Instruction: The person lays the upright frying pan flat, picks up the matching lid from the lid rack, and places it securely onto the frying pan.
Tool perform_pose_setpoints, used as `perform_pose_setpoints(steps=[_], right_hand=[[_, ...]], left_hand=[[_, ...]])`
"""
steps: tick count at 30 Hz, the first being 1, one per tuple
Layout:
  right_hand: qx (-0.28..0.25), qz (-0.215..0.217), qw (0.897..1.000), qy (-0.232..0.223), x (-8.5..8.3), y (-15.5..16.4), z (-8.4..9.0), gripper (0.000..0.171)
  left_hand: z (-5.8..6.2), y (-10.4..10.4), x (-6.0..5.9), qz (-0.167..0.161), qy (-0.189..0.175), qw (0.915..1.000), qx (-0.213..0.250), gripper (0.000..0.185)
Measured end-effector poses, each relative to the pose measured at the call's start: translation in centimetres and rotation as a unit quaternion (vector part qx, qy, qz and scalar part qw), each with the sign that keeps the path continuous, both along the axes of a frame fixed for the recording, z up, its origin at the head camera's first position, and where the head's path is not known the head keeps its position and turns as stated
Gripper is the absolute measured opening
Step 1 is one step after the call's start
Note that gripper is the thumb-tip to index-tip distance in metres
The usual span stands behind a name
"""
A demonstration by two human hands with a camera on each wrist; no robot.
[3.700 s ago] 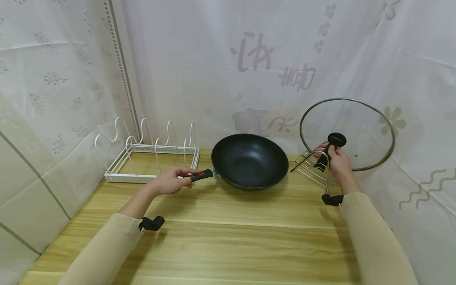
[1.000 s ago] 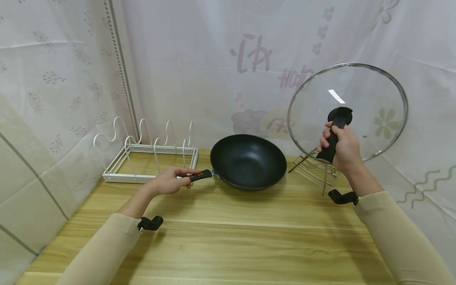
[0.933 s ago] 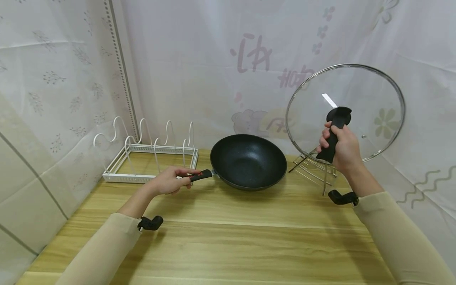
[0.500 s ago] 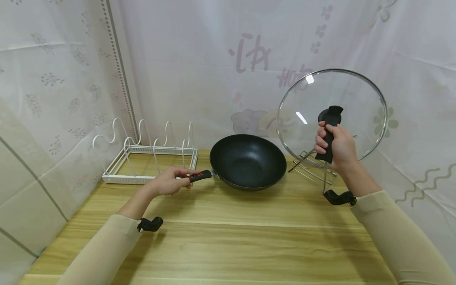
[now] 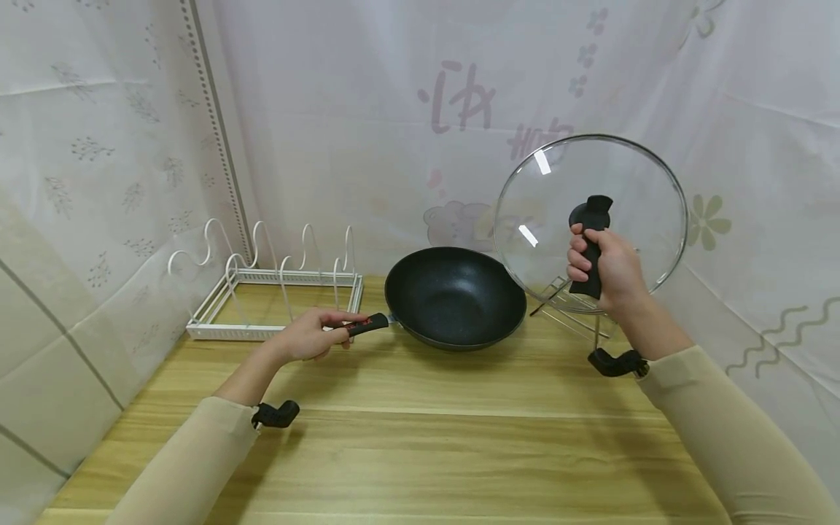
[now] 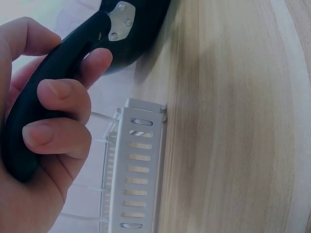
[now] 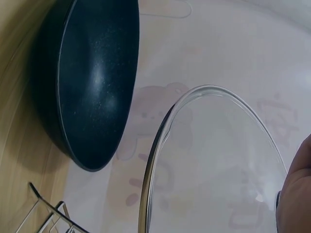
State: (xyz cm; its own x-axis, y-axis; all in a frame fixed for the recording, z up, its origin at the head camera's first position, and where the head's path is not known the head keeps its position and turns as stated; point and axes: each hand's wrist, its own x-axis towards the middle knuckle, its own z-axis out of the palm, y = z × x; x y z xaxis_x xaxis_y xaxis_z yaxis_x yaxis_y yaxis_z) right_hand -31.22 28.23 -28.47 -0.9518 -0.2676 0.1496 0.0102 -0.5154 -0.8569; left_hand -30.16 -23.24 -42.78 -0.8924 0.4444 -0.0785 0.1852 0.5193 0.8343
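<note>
White rack [image 5: 262, 292] left of wok [image 5: 456, 295]; wire stand [image 5: 571, 310] partly hidden.

one wok [image 5: 456, 295], one glass lid [image 5: 630, 197], two racks [image 5: 262, 288], two hands [image 5: 308, 337]

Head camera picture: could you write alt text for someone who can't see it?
A person's right hand holds a round glass lid upright by its black handle, just right of a black wok on a wooden table. The left hand grips the wok's handle; a white wire rack stands at the back left.
</note>
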Motion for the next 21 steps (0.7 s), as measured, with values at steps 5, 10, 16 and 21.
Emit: perform_pose_setpoints(steps=[5,10,16,21], right_hand=[[0.022,0.005,1.000,-0.007,-0.2,-0.9,0.1,0.019],[0.036,0.012,0.999,-0.020,-0.4,-1.9,-0.1,0.019],[0.038,0.014,0.998,-0.043,-0.9,-3.0,-0.6,0.019],[0.041,0.014,0.997,-0.060,-1.3,-3.9,-0.9,0.020]], left_hand=[[0.0,0.0,0.0,0.003,-0.004,1.0000,0.001,0.043],[0.0,0.0,0.2,0.003,-0.001,1.0000,-0.005,0.043],[-0.1,0.0,0.1,0.004,0.000,1.0000,-0.003,0.043],[0.0,0.0,0.0,0.003,-0.002,1.0000,0.001,0.042]])
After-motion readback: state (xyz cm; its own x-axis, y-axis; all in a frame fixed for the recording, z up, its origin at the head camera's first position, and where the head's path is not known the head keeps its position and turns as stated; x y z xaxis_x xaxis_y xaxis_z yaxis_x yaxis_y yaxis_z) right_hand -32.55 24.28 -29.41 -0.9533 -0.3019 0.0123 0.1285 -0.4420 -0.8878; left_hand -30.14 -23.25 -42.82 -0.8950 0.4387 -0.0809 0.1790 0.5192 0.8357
